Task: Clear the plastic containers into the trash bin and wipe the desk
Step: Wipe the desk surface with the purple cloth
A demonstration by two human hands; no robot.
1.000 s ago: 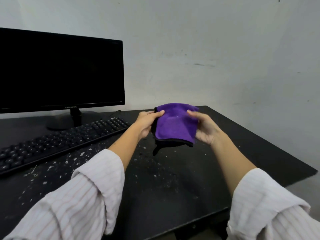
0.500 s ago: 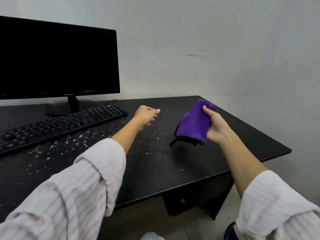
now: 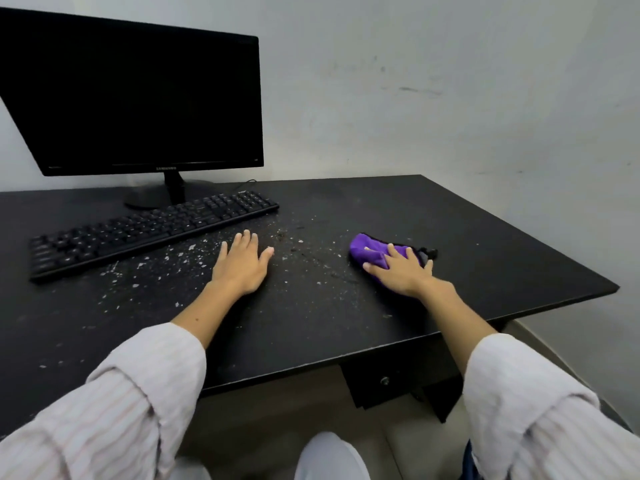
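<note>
Right hand point(image 3: 401, 271) flat on the purple cloth point(image 3: 372, 252), fingers point(image 3: 393, 249) spread and straight, pressing it to the counter point(image 3: 502, 258). Cloth bunched, long axis running left-right, right of centre. Crumbs point(image 3: 194, 251) lie to its left, thickest between cloth and keyboard point(image 3: 145, 230). Left hand point(image 3: 242, 265) rests palm-down among them, fingers loosely spread, holding nothing. Judged: the wipe must travel leftward from the cloth; the left hand sits in its path. No containers in view.
</note>
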